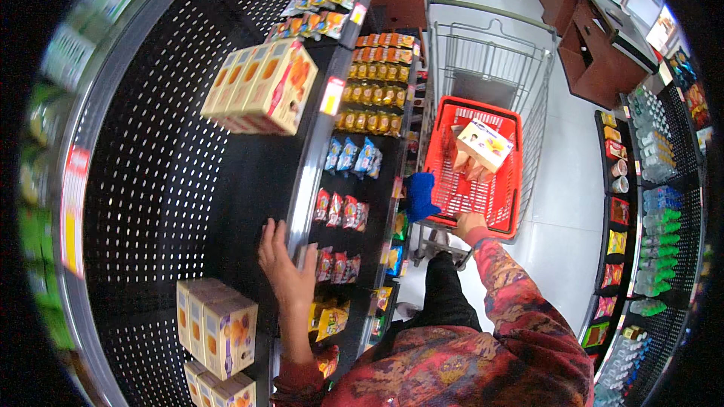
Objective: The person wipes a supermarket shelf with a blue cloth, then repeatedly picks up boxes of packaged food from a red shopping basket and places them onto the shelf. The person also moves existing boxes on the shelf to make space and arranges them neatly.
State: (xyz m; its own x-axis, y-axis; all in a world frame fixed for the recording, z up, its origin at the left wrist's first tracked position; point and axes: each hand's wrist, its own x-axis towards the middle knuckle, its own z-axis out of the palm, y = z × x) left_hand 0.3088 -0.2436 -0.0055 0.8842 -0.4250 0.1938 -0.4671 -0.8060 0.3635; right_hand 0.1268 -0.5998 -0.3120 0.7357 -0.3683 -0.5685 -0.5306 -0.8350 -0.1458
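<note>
My left hand [287, 263] rests with spread fingers at the metal front edge of a black shelf [249, 198], holding nothing. Cream food cartons [260, 87] stand in a row farther along that shelf, and more cartons [218, 325] are stacked nearer me. My right hand [470, 224] grips the near rim of a red plastic basket [513, 181], which sits in a metal shopping cart [492, 48]. Inside the basket a cream carton [485, 144] lies tilted over brownish-pink packs [475, 172]. A blue cloth item [421, 196] hangs at the basket's near left corner.
Lower shelves hold blue packets [350, 155], red packets [339, 209] and yellow packs [332, 322]. Across the tiled aisle [571, 181] stands another shelf unit with plastic bottles [659, 246]. A brown counter [599, 51] stands at the upper right.
</note>
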